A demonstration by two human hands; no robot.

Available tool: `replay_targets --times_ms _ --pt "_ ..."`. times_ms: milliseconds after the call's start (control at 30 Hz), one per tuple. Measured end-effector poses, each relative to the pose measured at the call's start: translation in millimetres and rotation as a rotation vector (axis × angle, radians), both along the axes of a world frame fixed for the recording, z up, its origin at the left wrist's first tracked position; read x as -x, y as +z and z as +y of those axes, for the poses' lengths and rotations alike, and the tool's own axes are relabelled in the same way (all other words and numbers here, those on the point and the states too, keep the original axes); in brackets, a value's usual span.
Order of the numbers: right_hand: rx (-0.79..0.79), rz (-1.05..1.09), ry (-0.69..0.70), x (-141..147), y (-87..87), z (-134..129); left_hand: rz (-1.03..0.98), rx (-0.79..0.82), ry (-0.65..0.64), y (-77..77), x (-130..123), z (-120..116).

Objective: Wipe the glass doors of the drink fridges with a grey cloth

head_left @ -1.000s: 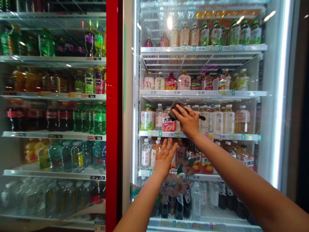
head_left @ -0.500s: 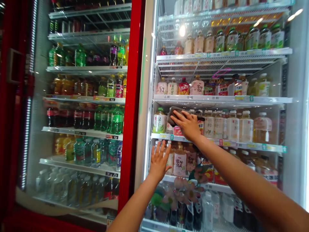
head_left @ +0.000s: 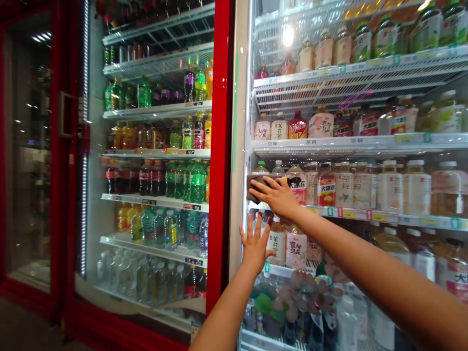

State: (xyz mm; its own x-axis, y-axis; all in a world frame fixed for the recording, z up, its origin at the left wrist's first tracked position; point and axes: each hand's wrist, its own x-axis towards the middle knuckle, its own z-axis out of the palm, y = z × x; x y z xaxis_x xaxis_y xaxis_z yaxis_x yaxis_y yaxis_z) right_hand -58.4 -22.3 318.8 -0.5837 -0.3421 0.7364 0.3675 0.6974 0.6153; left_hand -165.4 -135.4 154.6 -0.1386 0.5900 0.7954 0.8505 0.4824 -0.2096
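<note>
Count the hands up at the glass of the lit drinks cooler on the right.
2. The right hand is spread over a gray cloth near the door's left edge; the left hand is just below, fingers fanned. No others show.

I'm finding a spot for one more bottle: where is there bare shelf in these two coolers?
In the red-framed cooler, the second-lowest shelf looks bare left of the orange bottles and in a strip along its front. The shelf behind the right hand is crowded, bottles side by side.
</note>
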Motion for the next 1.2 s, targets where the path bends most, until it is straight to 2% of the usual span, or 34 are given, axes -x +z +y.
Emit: replay_targets --times_ms 100,233,300,433,500,567,633,700,800,867,1000,1067,1200 --pt "-0.064 -0.13 0.024 3 10.2 -2 -0.012 0.008 -0.005 1.1 0 0" --pt "0.082 0.07 -0.03 2 30.5 -1 -0.027 0.021 -0.006 1.9 -2 -1" --pt "0.105 0.109 -0.042 8 27.8 -6 -0.041 0.022 -0.007 1.6 -2 0" --pt "-0.051 -0.148 0.036 24 18.4 -18 -0.065 0.023 -0.016 -0.5 -1 0" --pt "-0.081 -0.214 0.054 30 27.6 -21 -0.065 0.024 -0.017 -1.8 -1 0" --pt "-0.039 -0.151 0.039 36 40.4 -23 -0.059 0.026 -0.017 -2.6 0 0" --pt "0.006 -0.061 0.019 42 45.1 -27 -0.057 0.03 -0.016 -3.0 1 0" --pt "-0.022 -0.077 0.034 49 37.1 -31 -0.068 0.034 -0.01 -3.2 2 2" --pt "-0.16 -0.273 0.112 56 20.0 -34 -0.095 0.047 0.0 -3.7 3 3" --pt "-0.193 -0.34 0.146 57 21.2 -32 -0.091 0.046 0.006 -4.1 2 3" --pt "-0.027 -0.117 0.088 59 40.2 -30 -0.071 0.042 0.009 -3.0 -2 1" --pt "0.011 -0.034 0.053 63 36.2 -33 -0.094 0.06 0.016 -1.1 -2 1" --pt "-0.21 -0.239 0.139 70 12.3 -37 -0.167 0.121 0.013 1.5 1 2"
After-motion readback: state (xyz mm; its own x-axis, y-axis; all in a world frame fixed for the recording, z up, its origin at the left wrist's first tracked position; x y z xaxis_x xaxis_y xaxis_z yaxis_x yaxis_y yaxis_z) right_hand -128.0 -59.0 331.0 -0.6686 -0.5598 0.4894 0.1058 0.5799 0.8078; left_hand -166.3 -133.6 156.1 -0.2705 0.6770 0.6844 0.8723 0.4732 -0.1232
